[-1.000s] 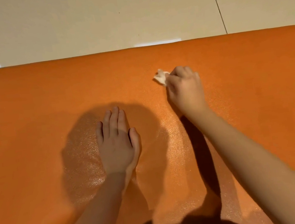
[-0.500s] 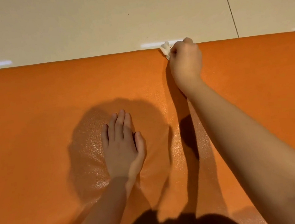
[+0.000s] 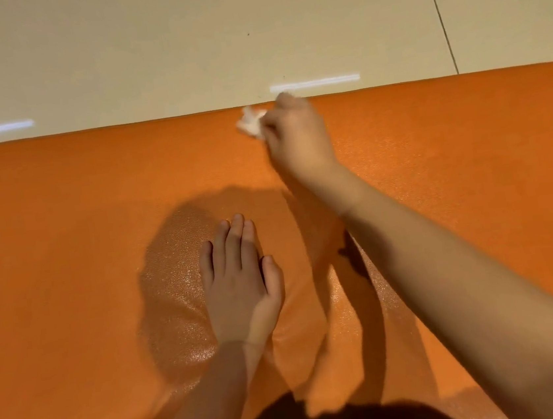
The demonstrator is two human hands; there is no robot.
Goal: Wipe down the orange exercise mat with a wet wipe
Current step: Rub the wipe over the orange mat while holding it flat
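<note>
The orange exercise mat (image 3: pixel 64 233) fills the lower two thirds of the head view, its far edge running across the frame. My right hand (image 3: pixel 294 135) reaches to that far edge and grips a small crumpled white wet wipe (image 3: pixel 250 122), which sticks out to the left of my fingers and touches the mat. My left hand (image 3: pixel 238 282) lies flat, palm down, fingers straight and together, on the middle of the mat. The mat glistens around my left hand.
Beyond the mat's far edge lies a glossy beige tiled floor (image 3: pixel 181 48) with a dark grout line (image 3: pixel 438 11) at the right. My shadow falls on the mat's near part.
My right hand pushed the wipe away from me to the mat's far edge, then shifted slightly left along it. My left hand stays flat in place.
</note>
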